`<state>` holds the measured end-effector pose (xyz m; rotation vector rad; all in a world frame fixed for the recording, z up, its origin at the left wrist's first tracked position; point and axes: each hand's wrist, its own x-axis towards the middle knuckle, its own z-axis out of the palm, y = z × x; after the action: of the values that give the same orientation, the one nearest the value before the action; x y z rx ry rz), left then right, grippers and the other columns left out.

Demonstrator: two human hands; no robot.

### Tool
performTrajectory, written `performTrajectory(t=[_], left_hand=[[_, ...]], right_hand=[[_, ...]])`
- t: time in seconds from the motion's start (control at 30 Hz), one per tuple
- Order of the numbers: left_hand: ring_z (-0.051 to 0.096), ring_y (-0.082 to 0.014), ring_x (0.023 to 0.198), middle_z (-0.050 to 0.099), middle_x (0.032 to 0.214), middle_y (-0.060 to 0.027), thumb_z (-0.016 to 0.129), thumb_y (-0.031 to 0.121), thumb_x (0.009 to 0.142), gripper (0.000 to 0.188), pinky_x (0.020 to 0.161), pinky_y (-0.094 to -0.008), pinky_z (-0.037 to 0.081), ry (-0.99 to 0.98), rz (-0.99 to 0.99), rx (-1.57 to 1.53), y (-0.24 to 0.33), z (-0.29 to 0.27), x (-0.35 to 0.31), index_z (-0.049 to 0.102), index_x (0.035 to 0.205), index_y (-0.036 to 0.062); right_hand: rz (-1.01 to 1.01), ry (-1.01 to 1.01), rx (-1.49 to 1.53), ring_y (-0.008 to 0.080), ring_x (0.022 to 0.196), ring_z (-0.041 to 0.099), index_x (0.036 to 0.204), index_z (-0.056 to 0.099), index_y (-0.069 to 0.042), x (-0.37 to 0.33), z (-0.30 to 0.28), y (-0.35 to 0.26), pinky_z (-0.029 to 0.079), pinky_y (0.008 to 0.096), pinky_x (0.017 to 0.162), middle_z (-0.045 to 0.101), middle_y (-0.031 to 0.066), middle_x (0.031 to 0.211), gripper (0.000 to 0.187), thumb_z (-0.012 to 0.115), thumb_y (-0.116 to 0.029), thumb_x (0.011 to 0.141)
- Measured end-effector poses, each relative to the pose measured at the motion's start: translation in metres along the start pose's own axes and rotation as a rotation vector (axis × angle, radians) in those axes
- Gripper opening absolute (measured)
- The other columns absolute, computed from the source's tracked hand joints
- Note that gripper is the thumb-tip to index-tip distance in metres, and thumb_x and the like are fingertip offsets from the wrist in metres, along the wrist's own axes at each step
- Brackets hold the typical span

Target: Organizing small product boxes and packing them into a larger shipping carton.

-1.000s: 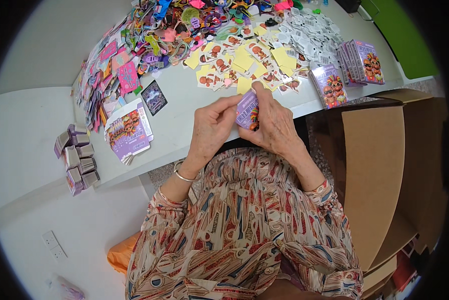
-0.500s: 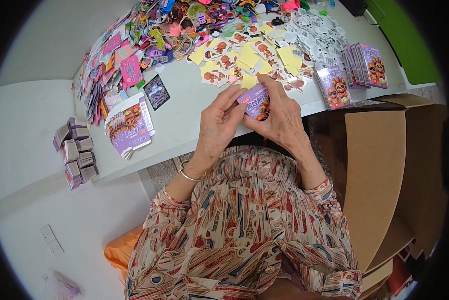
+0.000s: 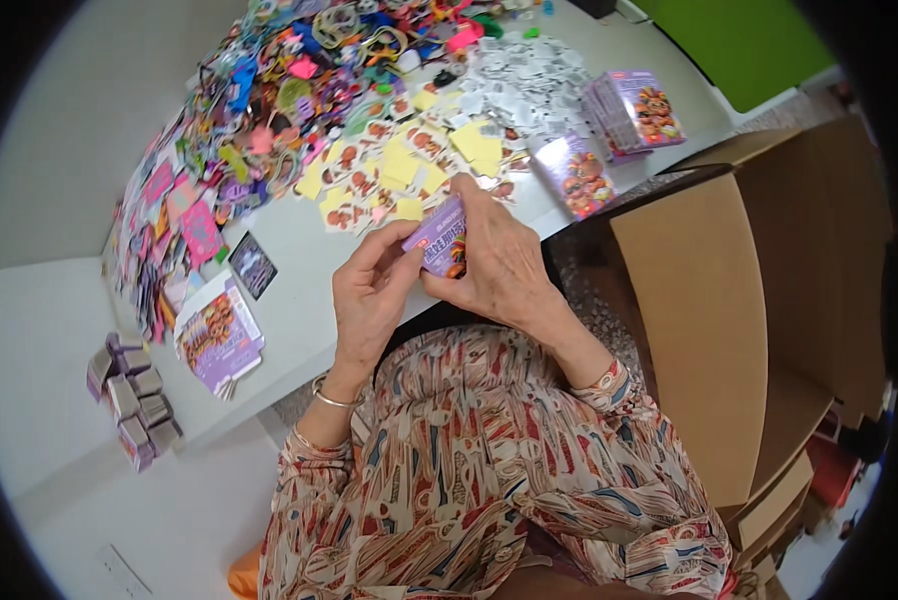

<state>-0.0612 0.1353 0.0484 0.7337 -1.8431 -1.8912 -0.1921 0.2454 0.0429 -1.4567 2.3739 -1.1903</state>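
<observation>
Between my two hands is a small purple carton [image 3: 443,240] with a cartoon picture, held above the table's near edge. My left hand [image 3: 371,290] pinches its left end with thumb and fingers. Wrapped round its right side is my right hand [image 3: 504,255], the thumb at the lower edge and a finger at the top. Just beyond the carton lie cartoon stickers [image 3: 344,187] and yellow paper squares [image 3: 401,165]. One purple carton [image 3: 575,178] lies to the right, beside a group of upright purple cartons [image 3: 637,112].
A heap of colourful trinkets [image 3: 299,90] covers the back. White packets [image 3: 524,80] lie at back right, shiny cards [image 3: 159,230] at left. Flat unfolded cartons [image 3: 219,335] and a dark card [image 3: 253,265] sit left. Filled packs [image 3: 134,395] stand far left. A cardboard box [image 3: 689,330] stands right.
The whole view has turned and shifted, so the table's things appear further left. Both hands keep hold of the purple carton, with little change in grip.
</observation>
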Motion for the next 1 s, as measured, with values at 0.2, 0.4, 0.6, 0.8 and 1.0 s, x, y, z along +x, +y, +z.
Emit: performTrajectory(t=[0.2,0.4,0.6,0.8,1.0], left_hand=[[0.057,-0.0164,0.108,0.053,0.128,-0.0095,0.065,0.003,0.087,0.050,0.091,-0.0289,0.048,-0.039,0.098,-0.063,0.001,0.026,0.018,0.046,0.133,0.0015],[0.056,-0.0164,0.109,0.055,0.127,-0.0074,0.063,0.005,0.088,0.046,0.092,-0.0300,0.047,-0.063,0.105,0.145,-0.008,0.017,0.007,0.048,0.131,0.0024],[0.061,-0.0199,0.100,0.064,0.113,-0.0107,0.070,0.014,0.083,0.038,0.081,-0.0312,0.049,0.130,0.218,0.285,-0.020,-0.038,-0.004,0.059,0.119,0.0036],[0.060,-0.0263,0.101,0.064,0.113,-0.0140,0.073,0.022,0.079,0.036,0.087,-0.0357,0.047,0.519,0.249,0.720,-0.029,-0.159,-0.023,0.064,0.108,0.0028],[0.051,-0.0384,0.108,0.058,0.116,-0.0166,0.078,0.038,0.067,0.060,0.091,-0.0476,0.041,0.538,0.112,1.453,-0.018,-0.230,-0.058,0.061,0.113,0.0040]], right_hand=[[0.087,0.241,-0.412,0.0342,0.092,0.053,0.126,0.041,0.006,0.010,-0.054,0.021,0.046,0.0415,0.080,0.054,0.0184,0.101,0.078,0.077,-0.029,0.067],[0.144,0.138,-0.604,0.0387,0.098,0.051,0.127,0.041,0.006,0.006,-0.054,0.067,0.044,0.0442,0.085,0.055,0.0204,0.107,0.069,0.073,-0.024,0.074],[0.043,0.091,-0.767,0.0442,0.108,0.049,0.123,0.046,0.013,0.003,-0.042,0.081,0.041,0.0462,0.094,0.050,0.0308,0.124,0.051,0.059,-0.024,0.090],[-0.149,0.294,-0.665,0.0444,0.121,0.043,0.128,0.044,0.009,0.006,-0.031,0.041,0.036,0.0481,0.102,0.043,0.0295,0.134,0.055,0.066,-0.020,0.087],[-0.284,0.036,-0.271,0.0419,0.125,0.040,0.127,0.045,0.004,-0.007,0.019,0.002,0.035,0.0490,0.103,0.042,0.0244,0.136,0.058,0.073,-0.018,0.081]])
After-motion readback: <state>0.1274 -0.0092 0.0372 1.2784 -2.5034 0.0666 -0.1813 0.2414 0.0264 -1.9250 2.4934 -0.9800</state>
